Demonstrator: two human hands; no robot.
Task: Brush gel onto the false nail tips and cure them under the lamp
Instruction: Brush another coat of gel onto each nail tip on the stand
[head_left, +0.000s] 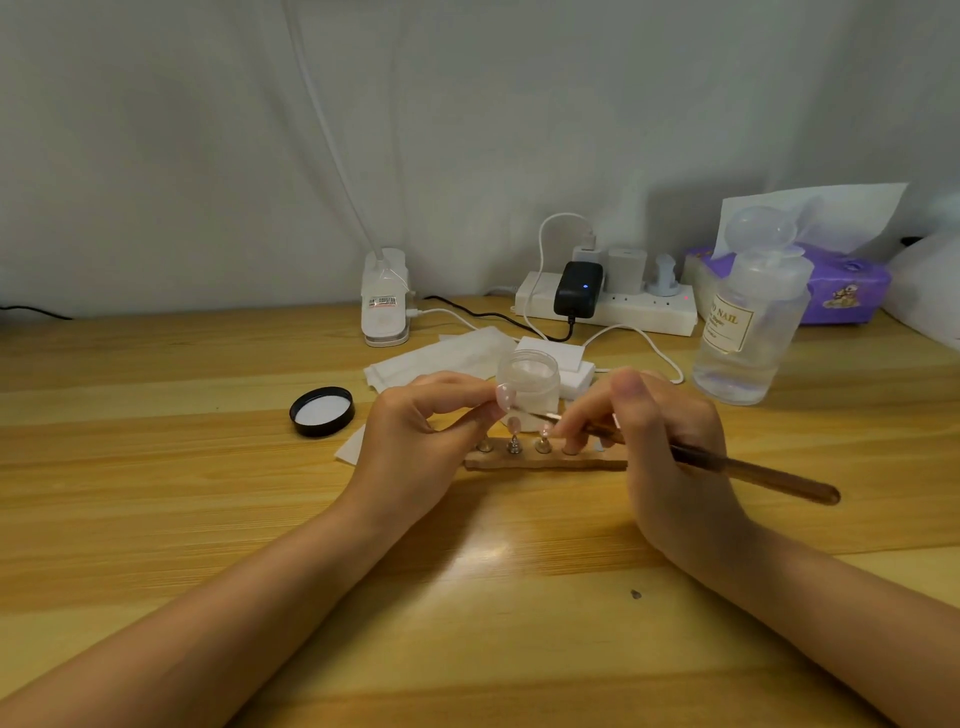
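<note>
Head view shows me my left hand (415, 431) pinching a pale pink false nail tip (504, 396) on its small stand, while my right hand (660, 436) curls round a slim brown gel brush (753, 470) whose tip reaches toward that nail. Just beyond and between both hands sits a narrow wooden holder strip (545, 462) with more tips, on a light wood-grain desk (156, 467). Beyond the hands a clear open gel jar (528, 382) stands, its black lid (322, 411) left of my left hand, a white clip lamp (384, 299) farther back against the grey draped cloth wall (208, 130).
</note>
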